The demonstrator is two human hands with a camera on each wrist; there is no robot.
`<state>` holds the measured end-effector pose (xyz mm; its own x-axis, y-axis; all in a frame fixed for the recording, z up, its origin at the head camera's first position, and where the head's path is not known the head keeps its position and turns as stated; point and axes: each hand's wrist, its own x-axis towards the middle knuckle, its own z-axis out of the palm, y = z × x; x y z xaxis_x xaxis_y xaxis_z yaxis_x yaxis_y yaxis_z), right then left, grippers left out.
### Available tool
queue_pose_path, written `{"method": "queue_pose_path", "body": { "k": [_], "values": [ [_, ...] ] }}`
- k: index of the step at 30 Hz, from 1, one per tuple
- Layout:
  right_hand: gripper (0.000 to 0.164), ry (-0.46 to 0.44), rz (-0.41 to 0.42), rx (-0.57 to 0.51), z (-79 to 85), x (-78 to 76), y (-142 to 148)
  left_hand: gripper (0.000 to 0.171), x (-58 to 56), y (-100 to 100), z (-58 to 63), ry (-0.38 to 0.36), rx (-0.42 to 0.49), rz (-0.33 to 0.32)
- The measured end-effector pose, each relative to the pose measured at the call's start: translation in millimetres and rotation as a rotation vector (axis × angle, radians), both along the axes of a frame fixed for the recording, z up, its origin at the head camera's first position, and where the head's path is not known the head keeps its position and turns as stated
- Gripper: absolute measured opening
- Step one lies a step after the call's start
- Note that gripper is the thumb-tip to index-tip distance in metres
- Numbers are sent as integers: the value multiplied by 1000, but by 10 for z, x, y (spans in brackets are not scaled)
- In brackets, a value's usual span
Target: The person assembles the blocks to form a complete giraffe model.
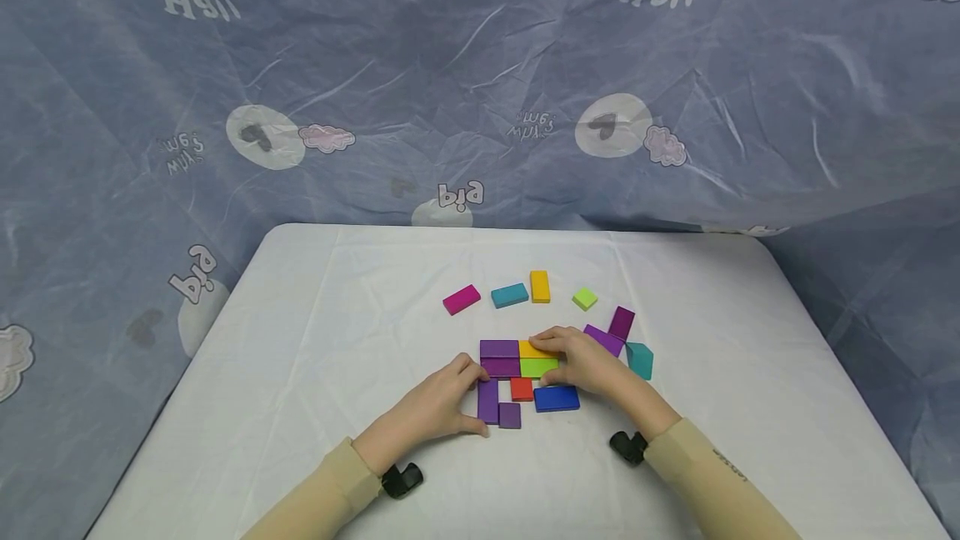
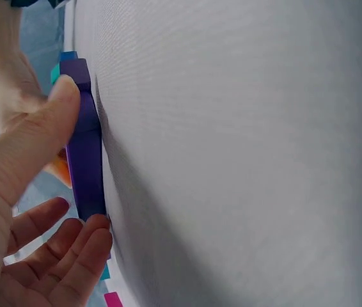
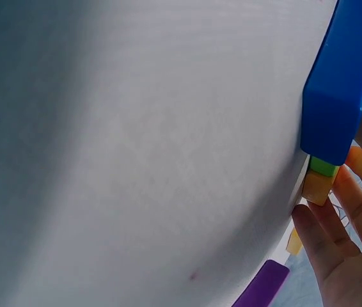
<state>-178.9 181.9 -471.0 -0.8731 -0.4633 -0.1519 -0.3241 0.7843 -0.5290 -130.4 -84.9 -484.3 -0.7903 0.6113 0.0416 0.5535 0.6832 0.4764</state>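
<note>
Several coloured blocks lie grouped flat on the table. My left hand [image 1: 442, 398] is at the group's left side, its thumb and fingers spanning the upright purple block [image 1: 487, 402]; the left wrist view shows that purple block [image 2: 86, 163] between them. On the other side, my right hand [image 1: 585, 361] holds the yellow block [image 1: 534, 349] and the lime green block [image 1: 537, 367] between thumb and fingers. Two purple blocks [image 1: 499, 349] adjoin these on the left. Below are a red block [image 1: 521, 389], a small purple block [image 1: 510, 416] and a blue block [image 1: 557, 398].
Behind the group lie a magenta block [image 1: 461, 299], a teal block [image 1: 510, 295], another yellow block [image 1: 540, 287] and a small lime block [image 1: 585, 298]. Right of my right hand are a dark purple block [image 1: 622, 323], a violet block [image 1: 604, 340] and a turquoise block [image 1: 640, 361].
</note>
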Motion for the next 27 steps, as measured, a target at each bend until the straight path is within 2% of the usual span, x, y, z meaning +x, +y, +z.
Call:
{"method": "queue_pose_path", "body": {
  "k": [4, 8, 14, 17, 21, 27],
  "values": [
    [63, 1, 1, -4, -2, -2, 1, 63, 8, 6, 6, -9, 28, 8],
    [63, 5, 2, -3, 2, 2, 3, 54, 14, 67, 25, 22, 19, -37],
    [63, 3, 2, -6, -6, 5, 5, 40, 30, 222, 43, 151, -123, -157],
    [63, 4, 5, -7, -12, 4, 7, 38, 40, 283, 47, 234, -196, -191],
    [62, 9, 11, -2, -12, 2, 7, 38, 54, 339, 59, 308, -232, -207],
    [62, 6, 8, -8, -4, 1, 8, 38, 82, 386, 71, 304, -236, -195]
  ]
}}
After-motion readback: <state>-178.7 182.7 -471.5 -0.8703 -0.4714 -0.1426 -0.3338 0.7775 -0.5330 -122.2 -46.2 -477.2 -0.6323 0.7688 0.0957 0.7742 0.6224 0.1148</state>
